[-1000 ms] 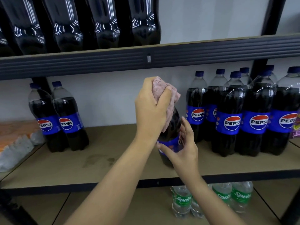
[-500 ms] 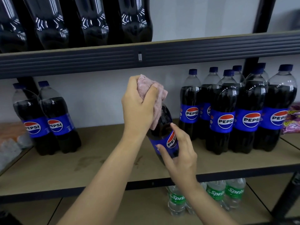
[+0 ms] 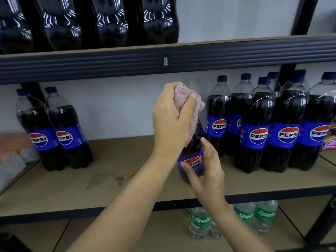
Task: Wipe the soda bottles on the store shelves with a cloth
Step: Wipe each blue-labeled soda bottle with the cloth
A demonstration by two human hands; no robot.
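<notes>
A dark Pepsi bottle point(image 3: 195, 140) stands near the front of the middle shelf point(image 3: 91, 195), its logo facing me. My left hand point(image 3: 172, 119) grips a pink cloth point(image 3: 197, 104) wrapped over the bottle's neck and cap, which are hidden. My right hand point(image 3: 207, 171) holds the bottle at its blue label, thumb on the logo side and fingers round the right side.
Several Pepsi bottles point(image 3: 258, 124) crowd the shelf on the right, and two more point(image 3: 63, 128) stand at the left. An upper shelf beam point(image 3: 236, 57) carries dark bottles point(image 3: 109, 19). Sprite bottles point(image 3: 200, 220) sit below. White packs point(image 3: 11, 160) lie far left.
The held bottle has turned, bringing its logo round to face me. My right hand has shifted its hold on the label. The left hand stays on the cloth at the neck.
</notes>
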